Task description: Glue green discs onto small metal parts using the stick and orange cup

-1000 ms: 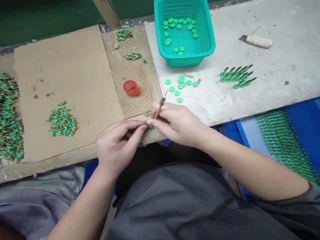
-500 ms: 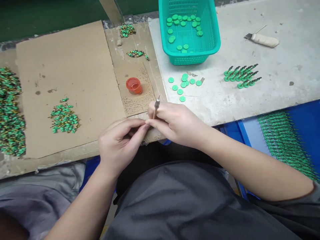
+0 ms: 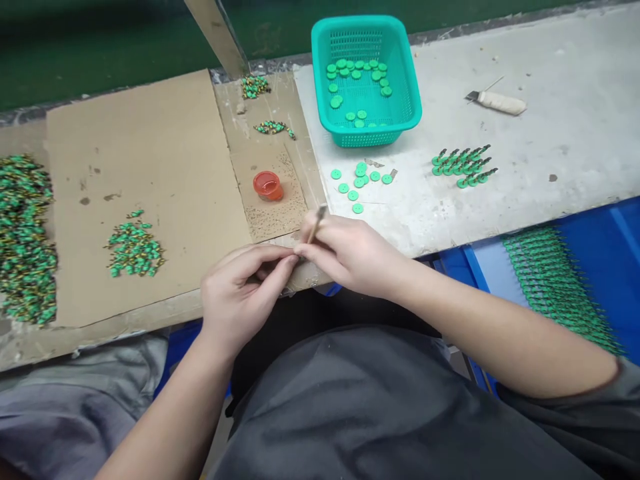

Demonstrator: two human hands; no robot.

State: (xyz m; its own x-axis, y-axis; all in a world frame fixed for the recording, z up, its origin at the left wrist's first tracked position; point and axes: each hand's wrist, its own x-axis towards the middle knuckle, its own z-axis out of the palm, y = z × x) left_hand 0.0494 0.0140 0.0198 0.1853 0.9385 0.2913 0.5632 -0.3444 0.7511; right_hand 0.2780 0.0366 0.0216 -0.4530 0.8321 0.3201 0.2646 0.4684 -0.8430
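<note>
Close together at the table's front edge, both of my hands meet at the fingertips. My right hand (image 3: 357,257) is closed around a thin wooden-handled tool (image 3: 316,227), whose dark end points up and away from me. My left hand (image 3: 243,287) is closed in a pinch, its thumb and forefinger touching the right fingertips. Whatever it pinches is too small or hidden to name. Just beyond the hands stands a small red cup (image 3: 270,189) with liquid in it. Several flat green discs with small holes (image 3: 360,181) lie loose to the right of the cup.
A teal basket (image 3: 370,138) holds more green discs. At right, discs with dark upright stems (image 3: 463,167) stand in rows near a wrapped-handle blade (image 3: 500,102). Small green-and-yellow pieces are heaped on cardboard (image 3: 134,247) and at far left (image 3: 25,247). Stemmed pieces fill a blue tray (image 3: 560,287).
The camera view has shifted, so the table's things sit lower in the picture. The tool in my right hand leans more to the right. Both hands remain together.
</note>
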